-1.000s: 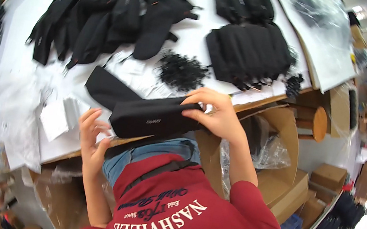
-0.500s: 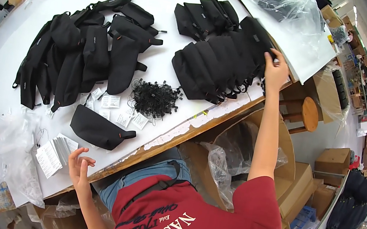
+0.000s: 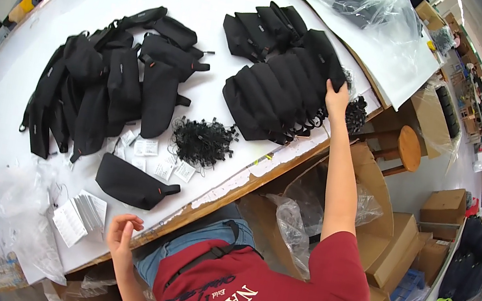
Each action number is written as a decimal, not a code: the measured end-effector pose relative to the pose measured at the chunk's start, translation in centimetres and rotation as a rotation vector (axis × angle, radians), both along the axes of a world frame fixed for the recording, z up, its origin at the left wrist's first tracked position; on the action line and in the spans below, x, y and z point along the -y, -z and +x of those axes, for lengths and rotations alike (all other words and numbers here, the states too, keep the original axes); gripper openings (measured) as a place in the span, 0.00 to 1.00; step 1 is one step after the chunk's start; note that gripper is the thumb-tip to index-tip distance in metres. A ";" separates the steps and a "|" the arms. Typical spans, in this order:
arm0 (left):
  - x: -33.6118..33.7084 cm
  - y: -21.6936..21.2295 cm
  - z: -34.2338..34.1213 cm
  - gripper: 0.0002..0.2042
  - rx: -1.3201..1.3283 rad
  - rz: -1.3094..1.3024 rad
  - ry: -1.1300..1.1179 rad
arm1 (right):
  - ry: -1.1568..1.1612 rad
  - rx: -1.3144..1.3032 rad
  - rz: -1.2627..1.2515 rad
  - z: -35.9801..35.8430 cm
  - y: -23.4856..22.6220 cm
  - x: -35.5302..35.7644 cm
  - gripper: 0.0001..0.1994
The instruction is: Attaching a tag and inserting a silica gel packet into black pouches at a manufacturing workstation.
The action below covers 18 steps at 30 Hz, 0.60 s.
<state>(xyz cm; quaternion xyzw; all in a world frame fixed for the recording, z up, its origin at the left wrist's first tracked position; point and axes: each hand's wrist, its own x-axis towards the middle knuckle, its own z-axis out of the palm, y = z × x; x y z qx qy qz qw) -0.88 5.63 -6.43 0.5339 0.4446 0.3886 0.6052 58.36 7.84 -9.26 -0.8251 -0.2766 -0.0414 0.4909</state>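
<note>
My right hand (image 3: 337, 101) pinches the near end of a black bag (image 3: 322, 54) at the right end of a row of similar black bags (image 3: 266, 94) on the white table. Its fingertips are partly hidden against the dark cloth. My left hand (image 3: 122, 239) hovers by the table's front edge, loosely bent, fingers apart and nothing in it. Just beyond it lies a single black bag (image 3: 132, 181) with a short loop at its right end. White printed tags (image 3: 164, 169) and a heap of black tag strings (image 3: 203, 142) lie behind that bag.
More black bags (image 3: 93, 71) are piled at the left of the table. A stack of white cards (image 3: 76, 219) lies beside clear plastic (image 3: 22, 203) near the front left. Off the right edge stand a wooden stool (image 3: 408, 148) and cardboard boxes (image 3: 441, 206).
My right hand has moved nearer and slightly left, and the end bag now lies against the row. My left hand has shifted right and nearer. The whole view has shifted slightly.
</note>
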 end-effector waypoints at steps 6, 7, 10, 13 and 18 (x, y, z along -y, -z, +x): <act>0.1 1.0 0.3 0.07 0.021 -0.003 0.028 | -0.076 -0.311 -0.037 2.1 1.7 -0.1 0.22; 0.3 1.0 0.2 0.07 0.030 -0.018 0.013 | -0.087 -0.314 -0.036 0.9 0.9 -0.5 0.22; 0.4 0.5 0.4 0.07 0.038 -0.031 0.002 | -0.099 -0.802 0.270 -1.8 -0.3 0.0 0.22; 0.2 0.4 0.5 0.07 0.046 -0.043 0.009 | -0.154 -0.688 0.438 -0.8 1.3 1.7 0.22; 0.2 0.7 0.4 0.06 0.089 -0.059 -0.006 | -0.122 -0.269 0.029 -1.7 1.6 1.8 0.26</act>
